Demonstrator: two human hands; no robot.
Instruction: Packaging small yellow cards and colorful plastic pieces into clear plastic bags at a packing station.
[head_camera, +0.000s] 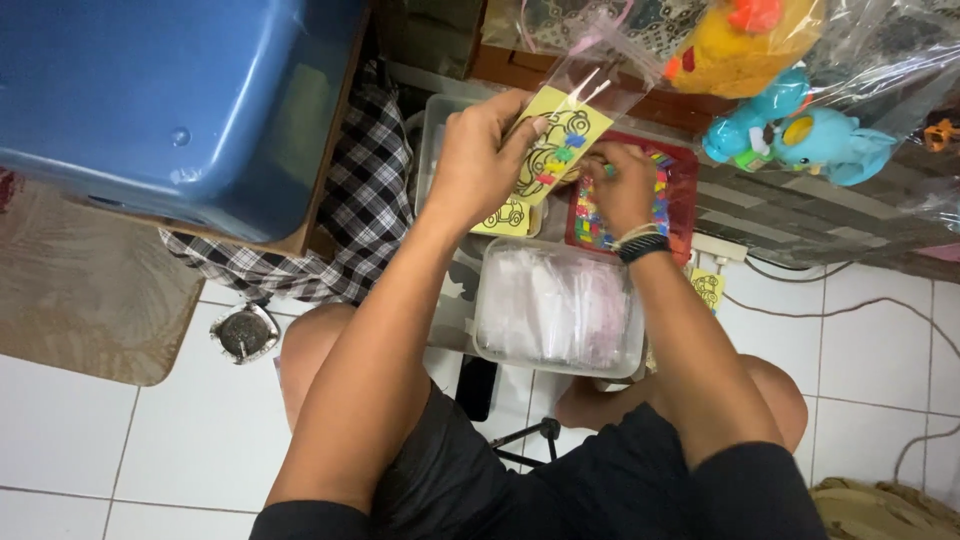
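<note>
yellow card is grasped in left hand grip | right hand grip pinched on card edge | red tray, clear box below

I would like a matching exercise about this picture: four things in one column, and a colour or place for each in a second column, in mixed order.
Things:
1. card in the left hand
2. tray under the right hand
3. clear box of small bags
4. large tub

Descriptions:
A. blue, at the upper left
B. yellow, with a line drawing
C. red, holding small coloured pieces
D. in front of the person's knees

Pairs: 1-B, 2-C, 3-D, 4-A
</note>
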